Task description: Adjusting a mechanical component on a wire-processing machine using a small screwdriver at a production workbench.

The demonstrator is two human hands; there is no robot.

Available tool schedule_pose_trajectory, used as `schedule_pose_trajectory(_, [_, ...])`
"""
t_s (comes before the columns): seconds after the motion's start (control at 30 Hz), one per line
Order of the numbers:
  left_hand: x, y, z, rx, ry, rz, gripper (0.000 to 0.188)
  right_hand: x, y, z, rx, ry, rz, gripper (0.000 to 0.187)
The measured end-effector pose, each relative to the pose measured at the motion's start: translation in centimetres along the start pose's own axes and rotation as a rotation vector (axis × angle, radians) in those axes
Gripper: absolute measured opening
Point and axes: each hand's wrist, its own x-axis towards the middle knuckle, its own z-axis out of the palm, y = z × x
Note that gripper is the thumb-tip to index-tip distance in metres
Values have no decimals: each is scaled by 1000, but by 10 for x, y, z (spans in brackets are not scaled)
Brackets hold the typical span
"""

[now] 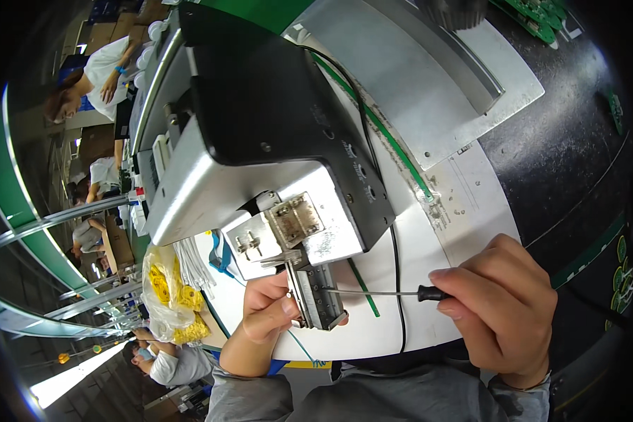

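My right hand point(503, 306) grips a screwdriver point(380, 292) by its short black handle. The thin shaft points left, and its tip meets the side of a dark metal block point(325, 301) with a row of small holes. Around the left edge of that block my left hand point(266, 314) is closed, thumb in front; some of its fingers are hidden behind. Directly above, a metal bracket point(295, 221) sticks out from the black and silver machine point(274, 105). Whether the block is joined to the bracket cannot be made out.
A black cable point(396, 295) crosses the white table surface point(464, 211). Green strips point(373, 116) lie there too. Left of the machine is a plastic bag of yellow parts point(165, 288) beside white cable ties point(192, 264). A large metal plate point(415, 84) stands behind. Other people work at far left.
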Motion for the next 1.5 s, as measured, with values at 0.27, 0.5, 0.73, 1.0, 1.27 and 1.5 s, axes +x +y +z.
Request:
schedule_pose_trajectory(0.27, [-6, 16, 0, 11, -8, 13, 41, 6, -17, 5, -34, 14, -5, 21])
schedule_pose_trajectory(0.5, [-12, 23, -4, -30, -16, 2, 43, 8, -24, 11, -33, 29, 3, 20])
schedule_pose_trajectory(0.73, [-14, 25, -1, -36, 27, 10, 41, 9, -26, 13, -28, 47, 21, 20])
schedule_pose_trajectory(1.0, [-17, 22, -15, -127, -70, 26, 40, 8, -28, 16, 20, 108, 58, 19])
schedule_pose_trajectory(1.27, [-19, 26, -4, -57, 62, -7, 44, 7, -29, 22, -50, 111, 53, 18])
schedule_pose_trajectory(1.5, [-25, 23, -21, -138, -47, 5, 42, 9, -35, 27, -71, 103, 67, 20])
